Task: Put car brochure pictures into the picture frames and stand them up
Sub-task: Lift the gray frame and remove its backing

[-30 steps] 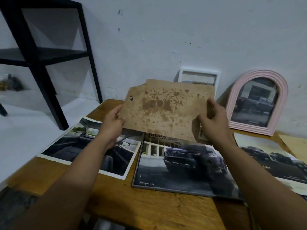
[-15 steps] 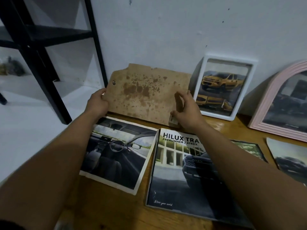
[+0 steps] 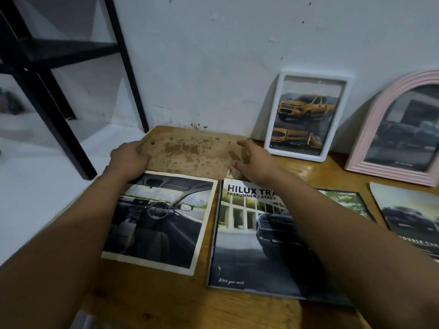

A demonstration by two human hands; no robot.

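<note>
Lowered from upright, the stained backing board (image 3: 192,151) lay flat at frame centre, where we steadied it, our left hand (image 3: 129,160) gripping its edge, our right hand (image 3: 255,163) hovering spread and empty, the interior picture (image 3: 161,217) just below.

Both arms reached out far in front. The left hand (image 3: 129,159) had its fingers curled over an edge, palm down. The right hand (image 3: 255,162) was open, fingers spread
</note>
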